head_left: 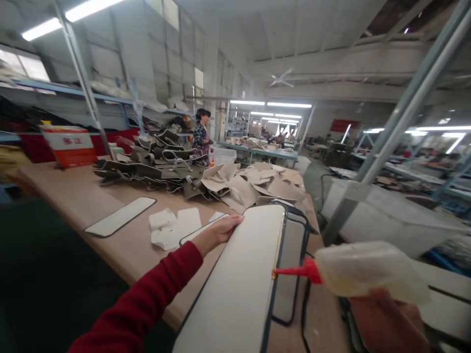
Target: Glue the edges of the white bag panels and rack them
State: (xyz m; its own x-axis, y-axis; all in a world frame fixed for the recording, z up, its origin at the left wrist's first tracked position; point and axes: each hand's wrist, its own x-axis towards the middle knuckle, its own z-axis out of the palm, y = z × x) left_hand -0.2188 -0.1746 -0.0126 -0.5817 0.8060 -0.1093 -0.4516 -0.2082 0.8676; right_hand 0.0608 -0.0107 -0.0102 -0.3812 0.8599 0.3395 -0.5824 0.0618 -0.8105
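A long white panel with a dark edge slants across the table's near corner. My left hand, in a red sleeve, grips its upper left edge, with the thumb on top. On the right, my right hand is wrapped around a translucent glue bottle, tipped sideways. The bottle's red nozzle touches the panel's right border, where a yellowish line of glue runs along the edge. More dark-edged panels lie partly hidden under the right side of this one.
Another dark-edged panel and white pieces lie on the brown table. Dark grey pieces and beige pieces are heaped at the back. A red-and-white box stands left. A person stands beyond; a metal post rises right.
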